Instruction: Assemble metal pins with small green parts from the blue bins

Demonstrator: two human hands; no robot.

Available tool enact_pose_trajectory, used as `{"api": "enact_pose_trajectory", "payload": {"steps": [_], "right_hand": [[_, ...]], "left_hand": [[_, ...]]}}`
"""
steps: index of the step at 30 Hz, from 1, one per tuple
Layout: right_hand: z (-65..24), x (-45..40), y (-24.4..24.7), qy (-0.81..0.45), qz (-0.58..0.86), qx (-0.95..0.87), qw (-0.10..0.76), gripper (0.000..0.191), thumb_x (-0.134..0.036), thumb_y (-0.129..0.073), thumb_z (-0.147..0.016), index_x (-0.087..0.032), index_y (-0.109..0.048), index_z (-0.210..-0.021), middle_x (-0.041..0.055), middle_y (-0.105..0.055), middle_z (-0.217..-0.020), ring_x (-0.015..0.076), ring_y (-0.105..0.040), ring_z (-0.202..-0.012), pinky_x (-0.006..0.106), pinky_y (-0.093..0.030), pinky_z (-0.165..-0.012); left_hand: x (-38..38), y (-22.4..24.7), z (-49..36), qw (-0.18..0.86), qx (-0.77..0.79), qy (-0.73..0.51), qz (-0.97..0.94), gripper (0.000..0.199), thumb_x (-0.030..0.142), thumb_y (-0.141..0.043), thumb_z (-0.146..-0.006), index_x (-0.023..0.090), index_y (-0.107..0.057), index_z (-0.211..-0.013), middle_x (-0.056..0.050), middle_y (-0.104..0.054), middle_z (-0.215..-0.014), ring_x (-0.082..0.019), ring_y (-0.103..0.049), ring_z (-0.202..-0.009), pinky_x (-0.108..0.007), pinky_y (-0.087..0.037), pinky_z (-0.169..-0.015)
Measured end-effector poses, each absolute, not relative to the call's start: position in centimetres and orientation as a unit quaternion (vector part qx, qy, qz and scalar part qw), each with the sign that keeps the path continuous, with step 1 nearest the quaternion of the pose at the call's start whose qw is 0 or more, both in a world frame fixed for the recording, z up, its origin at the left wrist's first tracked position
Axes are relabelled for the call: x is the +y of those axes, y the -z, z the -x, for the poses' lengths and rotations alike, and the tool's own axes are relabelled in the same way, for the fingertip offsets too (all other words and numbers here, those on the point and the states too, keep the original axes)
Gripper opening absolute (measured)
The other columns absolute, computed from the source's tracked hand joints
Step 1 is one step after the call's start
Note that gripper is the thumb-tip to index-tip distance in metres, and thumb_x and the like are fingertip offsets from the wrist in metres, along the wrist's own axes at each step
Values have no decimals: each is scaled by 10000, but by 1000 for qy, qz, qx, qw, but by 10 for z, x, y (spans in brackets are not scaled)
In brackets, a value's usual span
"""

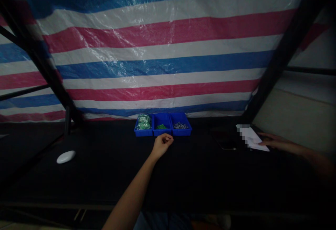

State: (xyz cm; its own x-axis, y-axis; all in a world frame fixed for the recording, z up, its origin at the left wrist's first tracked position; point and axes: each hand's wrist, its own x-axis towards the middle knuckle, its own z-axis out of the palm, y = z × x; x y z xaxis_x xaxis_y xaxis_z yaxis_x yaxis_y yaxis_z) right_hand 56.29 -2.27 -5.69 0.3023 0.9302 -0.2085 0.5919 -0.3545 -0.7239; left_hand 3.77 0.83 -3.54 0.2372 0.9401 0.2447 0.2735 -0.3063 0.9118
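Left forearm (131,191) angles up over the near table edge (168,206); left fist (162,145) closed, just short of blue bins (162,125). Right hand (275,141) open on white paper (252,138), well apart.

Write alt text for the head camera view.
A closed left hand sits just in front of three blue bins holding green packets, green pieces and small metal parts; the right hand rests on white paper. A striped tarp hangs behind the black table.

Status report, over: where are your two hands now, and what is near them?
Left hand closed, just in front of middle blue bin. Right hand on white paper. Dark flat object beside paper.
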Motion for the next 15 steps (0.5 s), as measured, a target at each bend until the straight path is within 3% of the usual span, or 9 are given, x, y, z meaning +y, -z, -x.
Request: {"api": "enact_pose_trajectory", "payload": {"steps": [4, 11, 15], "right_hand": [[-570, -14, 64, -337, 763, -467, 294, 570, -450, -655, -509, -269, -545, -1038, 101, -556, -1116, 304, -510, -990, 313, -448, -699], [-573, -6, 72, -282, 766, -513, 265, 566, -475, -651, -532, -231, -523, -1026, 129, -528, -1141, 318, -437, -1097, 331, -344, -908], [-576, -7, 74, -301, 759, -512, 268, 563, -502, -625, -551, -239, -505, -1034, 134, -501, -1175, 318, -439, -1097, 338, -354, -898]], "left_hand": [[8, 35, -38, 390, 445, -432, -680, 234, 342, -584, -688, 136, -614, -796, 6, -512, -622, -75, -422, -540, -188, -312, -508], [7, 35, -38, 390, 441, -435, -682, 238, 347, -575, -695, 134, -613, -794, 9, -511, -617, -72, -419, -535, -188, -316, -514], [7, 33, -39, 389, 445, -431, -682, 232, 340, -586, -685, 134, -616, -786, 5, -519, -621, -75, -422, -537, -189, -313, -507]]}}
